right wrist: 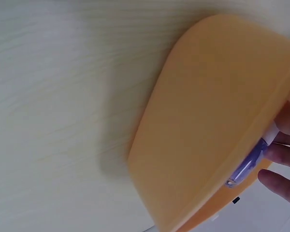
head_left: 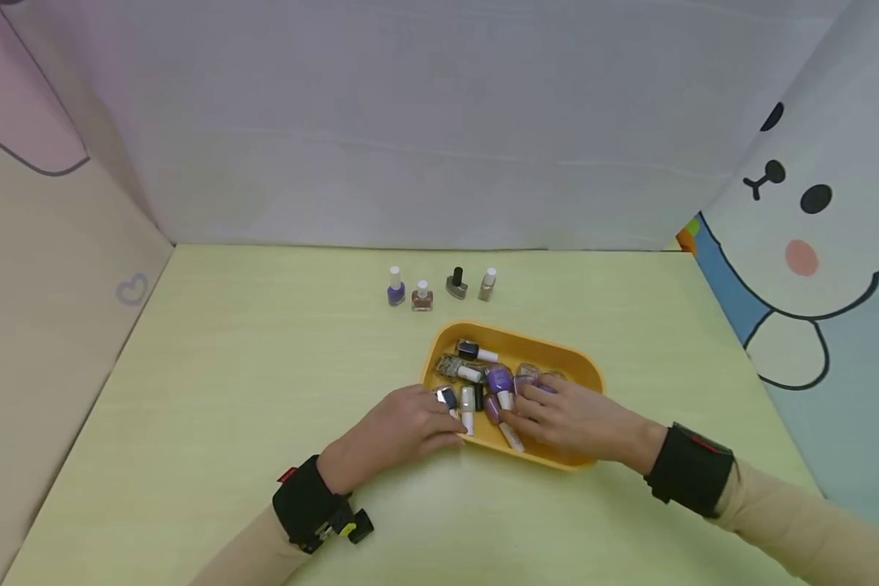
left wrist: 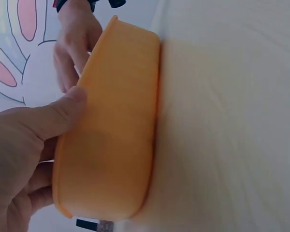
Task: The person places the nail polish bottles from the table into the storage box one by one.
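A yellow-orange tray (head_left: 557,350) on the table holds several nail polish bottles, among them a dark-capped one (head_left: 468,350) near its far left corner. My left hand (head_left: 403,427) grips the near left rim, thumb (left wrist: 63,113) outside the wall and fingers inside. My right hand (head_left: 571,415) reaches into the tray from the right. Its fingers pinch the white cap of a purple nail polish bottle (head_left: 499,378); in the right wrist view this purple bottle (right wrist: 246,166) shows above the rim. Fingers hide some of the bottles beneath.
Beyond the tray stand a purple bottle (head_left: 396,291), a brownish one (head_left: 422,299), a grey one with a black cap (head_left: 456,285) and a pale one with a white cap (head_left: 487,286). A pale cloth wall (head_left: 439,163) borders the table's far edge, with printed panels at both sides.
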Demonstrator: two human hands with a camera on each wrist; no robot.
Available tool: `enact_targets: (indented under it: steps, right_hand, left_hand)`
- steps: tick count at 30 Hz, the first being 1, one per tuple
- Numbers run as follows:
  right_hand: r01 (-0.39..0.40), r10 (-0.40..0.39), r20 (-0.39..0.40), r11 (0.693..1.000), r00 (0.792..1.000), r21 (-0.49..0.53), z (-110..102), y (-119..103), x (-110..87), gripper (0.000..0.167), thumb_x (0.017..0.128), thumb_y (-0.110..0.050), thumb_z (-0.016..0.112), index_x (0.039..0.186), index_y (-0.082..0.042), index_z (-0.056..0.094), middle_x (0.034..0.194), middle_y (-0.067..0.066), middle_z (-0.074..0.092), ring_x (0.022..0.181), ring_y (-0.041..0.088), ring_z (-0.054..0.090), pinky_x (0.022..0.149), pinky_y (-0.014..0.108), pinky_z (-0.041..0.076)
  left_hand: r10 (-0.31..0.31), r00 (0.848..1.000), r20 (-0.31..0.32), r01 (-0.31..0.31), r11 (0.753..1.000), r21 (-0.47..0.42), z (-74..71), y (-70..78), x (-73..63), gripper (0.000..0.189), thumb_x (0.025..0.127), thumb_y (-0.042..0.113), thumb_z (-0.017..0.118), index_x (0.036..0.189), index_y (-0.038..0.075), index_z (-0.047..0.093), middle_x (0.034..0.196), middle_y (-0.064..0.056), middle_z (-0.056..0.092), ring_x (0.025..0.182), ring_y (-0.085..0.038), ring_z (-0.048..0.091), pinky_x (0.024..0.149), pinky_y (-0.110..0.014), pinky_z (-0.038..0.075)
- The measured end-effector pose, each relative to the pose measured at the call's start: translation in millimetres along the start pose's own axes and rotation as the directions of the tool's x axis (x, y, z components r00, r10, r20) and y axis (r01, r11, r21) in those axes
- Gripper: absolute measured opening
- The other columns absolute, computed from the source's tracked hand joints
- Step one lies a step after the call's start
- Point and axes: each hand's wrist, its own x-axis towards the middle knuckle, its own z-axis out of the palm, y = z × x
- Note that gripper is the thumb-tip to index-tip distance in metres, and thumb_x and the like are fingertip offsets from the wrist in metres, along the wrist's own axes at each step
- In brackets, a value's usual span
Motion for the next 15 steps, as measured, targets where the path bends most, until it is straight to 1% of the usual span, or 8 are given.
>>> enact_targets:
  steps: [2, 4, 7, 9, 10, 12, 15]
  right_hand:
    - [0.002, -0.002, 0.004, 1.000, 1.000, 0.012, 1.0, 0.5, 1.3, 0.046, 0.089, -0.028, 0.082, 0.132, -0.020, 0.068, 0.122, -0.001, 0.067, 0.117, 0.018, 0.063, 0.098, 0.033, 0.055]
    - [-0.001, 0.001, 0.001, 1.000, 1.000, 0.029, 1.7, 1.4, 2.3, 0.046, 0.089, -0.027, 0.082, 0.132, -0.021, 0.069, 0.122, -0.001, 0.067, 0.117, 0.018, 0.062, 0.098, 0.034, 0.055]
    - [-0.013, 0.014, -0.009, 0.998, 1.000, 0.055, 4.2, 2.3, 2.2, 0.046, 0.089, -0.026, 0.083, 0.132, -0.022, 0.069, 0.122, -0.002, 0.068, 0.117, 0.019, 0.062, 0.097, 0.035, 0.056]
    - [-0.023, 0.024, -0.017, 0.997, 1.000, 0.070, 5.7, 2.8, 1.8, 0.045, 0.088, -0.024, 0.083, 0.131, -0.023, 0.070, 0.121, -0.002, 0.068, 0.118, 0.019, 0.062, 0.097, 0.036, 0.056]
    - [-0.028, 0.029, -0.017, 0.996, 0.999, 0.080, 6.6, 2.8, 1.6, 0.046, 0.088, -0.022, 0.084, 0.131, -0.023, 0.070, 0.121, -0.002, 0.067, 0.119, 0.019, 0.061, 0.097, 0.036, 0.056]
    - [-0.038, 0.039, -0.011, 0.994, 0.999, 0.104, 8.1, 2.7, 0.6, 0.046, 0.087, -0.023, 0.084, 0.131, -0.024, 0.070, 0.121, -0.002, 0.067, 0.120, 0.019, 0.061, 0.098, 0.036, 0.055]
    - [-0.055, 0.055, 0.002, 0.987, 0.998, 0.150, 10.2, 2.4, -0.5, 0.043, 0.088, -0.027, 0.083, 0.129, -0.024, 0.071, 0.121, -0.002, 0.067, 0.122, 0.019, 0.061, 0.100, 0.036, 0.055]
  left_hand:
    - [-0.033, 0.998, 0.058, 0.034, 0.999, -0.021, -5.1, 0.8, 3.6, 0.017, 0.096, 0.035, 0.074, 0.100, 0.021, 0.083, 0.090, 0.013, 0.078, 0.078, -0.004, 0.067, 0.071, -0.020, 0.050]
    - [-0.063, 0.992, 0.107, 0.068, 0.997, -0.044, -9.6, 1.7, 6.9, 0.017, 0.096, 0.035, 0.074, 0.099, 0.021, 0.083, 0.090, 0.012, 0.078, 0.079, -0.004, 0.067, 0.071, -0.020, 0.050]
    - [-0.091, 0.984, 0.155, 0.103, 0.992, -0.072, -14.6, 3.2, 11.2, 0.016, 0.095, 0.033, 0.076, 0.099, 0.020, 0.082, 0.092, 0.011, 0.078, 0.081, -0.006, 0.068, 0.073, -0.021, 0.052]
    - [-0.098, 0.979, 0.177, 0.111, 0.992, -0.065, -16.3, 4.2, 12.8, 0.014, 0.095, 0.033, 0.077, 0.098, 0.020, 0.082, 0.092, 0.010, 0.078, 0.081, -0.007, 0.068, 0.073, -0.022, 0.052]
    - [-0.098, 0.977, 0.190, 0.109, 0.993, -0.050, -16.4, 4.8, 13.4, 0.013, 0.094, 0.032, 0.077, 0.098, 0.020, 0.082, 0.091, 0.010, 0.078, 0.080, -0.006, 0.068, 0.073, -0.023, 0.052]
    - [-0.091, 0.973, 0.211, 0.090, 0.996, 0.014, -14.7, 5.6, 13.7, 0.010, 0.095, 0.030, 0.077, 0.095, 0.021, 0.081, 0.088, 0.012, 0.077, 0.076, -0.006, 0.066, 0.070, -0.022, 0.050]
    - [-0.080, 0.973, 0.217, 0.057, 0.993, 0.108, -12.5, 7.9, 14.3, 0.008, 0.095, 0.024, 0.076, 0.088, 0.024, 0.080, 0.081, 0.013, 0.075, 0.069, -0.004, 0.062, 0.064, -0.021, 0.046]
